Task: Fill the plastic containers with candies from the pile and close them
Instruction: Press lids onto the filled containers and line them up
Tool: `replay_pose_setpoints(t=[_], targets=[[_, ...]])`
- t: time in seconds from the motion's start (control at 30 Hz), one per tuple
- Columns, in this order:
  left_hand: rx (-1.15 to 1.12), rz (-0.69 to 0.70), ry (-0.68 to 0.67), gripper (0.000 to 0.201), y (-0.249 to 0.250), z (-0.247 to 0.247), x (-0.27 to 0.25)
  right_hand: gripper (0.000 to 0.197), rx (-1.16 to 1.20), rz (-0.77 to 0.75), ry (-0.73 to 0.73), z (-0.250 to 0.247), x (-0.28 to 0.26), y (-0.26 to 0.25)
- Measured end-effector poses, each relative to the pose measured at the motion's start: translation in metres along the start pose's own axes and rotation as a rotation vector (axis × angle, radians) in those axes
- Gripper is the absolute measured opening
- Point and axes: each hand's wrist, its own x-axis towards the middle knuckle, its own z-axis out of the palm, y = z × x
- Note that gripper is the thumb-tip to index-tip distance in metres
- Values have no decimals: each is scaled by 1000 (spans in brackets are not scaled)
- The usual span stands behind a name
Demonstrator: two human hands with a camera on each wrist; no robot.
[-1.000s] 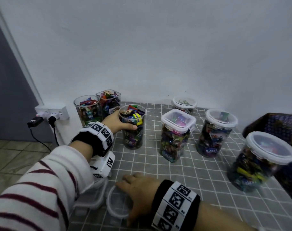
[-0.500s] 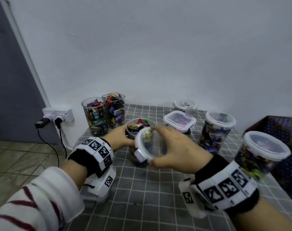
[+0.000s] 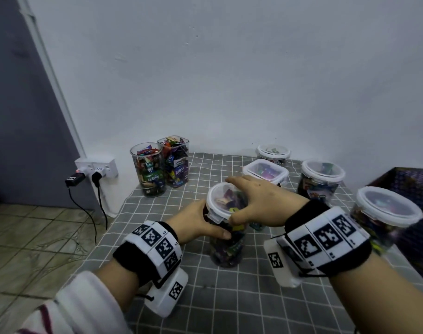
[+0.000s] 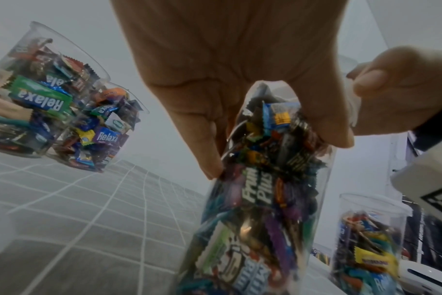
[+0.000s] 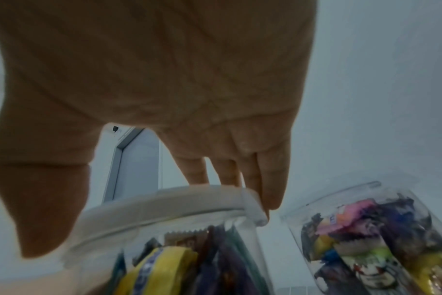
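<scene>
Head view: left hand (image 3: 196, 222) grips container (image 3: 226, 244); right hand (image 3: 261, 203) clasps lid (image 3: 223, 203).

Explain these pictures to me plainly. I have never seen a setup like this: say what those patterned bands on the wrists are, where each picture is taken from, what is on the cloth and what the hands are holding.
No machine here: a person works with two bare hands. The black-and-white patterned bands sit on the wrists, each with a small white camera box under it. One picture comes from a camera on the head, looking down; the other two come from those wrist cameras, looking along the fingers.

The left hand grips the side of a clear candy-filled container. The right hand holds a round lid on its top; whether it is snapped shut, I cannot tell.

On the checked cloth stand two open containers full of candies at the back left, and four lidded containers to the right.
</scene>
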Motion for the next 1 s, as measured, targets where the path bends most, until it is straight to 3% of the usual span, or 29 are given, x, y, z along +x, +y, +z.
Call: replay_pose_setpoints(t=[0.3,0.4,0.53,0.73,1.0], targets=[[-37,23,8,58,6,10,-7,83,-7,13,-19,3,-3,-1],[-52,37,24,58,7,11,-9,92,9,2,7,11,-2,0],[-50,38,24,56,5,12,-8,101,119,7,79,21,-1,5],[-60,60,59,64,2,13,-9,90,173,17,320,47,2,2],[-69,63,81,70,-3,14,-7,89,151,102,359,52,6,3]])
